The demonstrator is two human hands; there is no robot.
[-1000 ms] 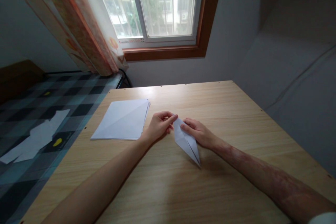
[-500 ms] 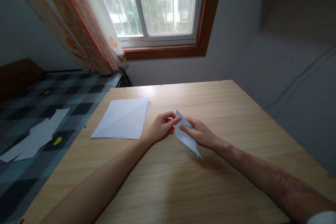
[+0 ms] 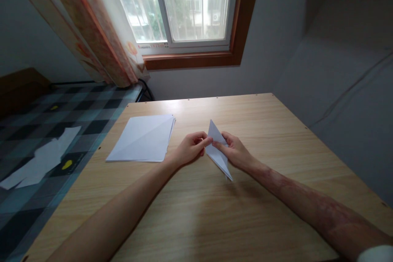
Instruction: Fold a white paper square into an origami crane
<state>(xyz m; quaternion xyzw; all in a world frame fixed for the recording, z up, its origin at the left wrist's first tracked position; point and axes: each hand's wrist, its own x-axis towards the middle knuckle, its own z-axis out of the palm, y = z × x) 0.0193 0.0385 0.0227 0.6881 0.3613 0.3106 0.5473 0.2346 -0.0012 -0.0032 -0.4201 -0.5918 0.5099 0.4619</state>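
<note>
A folded piece of white paper (image 3: 218, 158) is held between my hands, above the middle of the wooden table (image 3: 184, 213). My left hand (image 3: 195, 146) pinches its left edge, the thumb lying on the near face. On the other side, my right hand (image 3: 232, 148) grips the right edge with its thumb pressed on the face. One pointed corner of the paper aims up and away; the other slants down toward me. Some fingers of both hands are hidden behind the paper. Left of my hands lies a stack of white paper sheets (image 3: 139, 139), the top one creased diagonally.
A checked bed (image 3: 27, 147) adjoins the table's left side, with white paper scraps (image 3: 43, 159) lying on it. Beyond the table's far edge are a wall and a window (image 3: 196, 6) with a patterned curtain (image 3: 101, 28).
The folded paper has turned slightly, its upper point now higher and its lower end shifted a little up and left. My right hand has shifted slightly; both hands still hold the paper.
</note>
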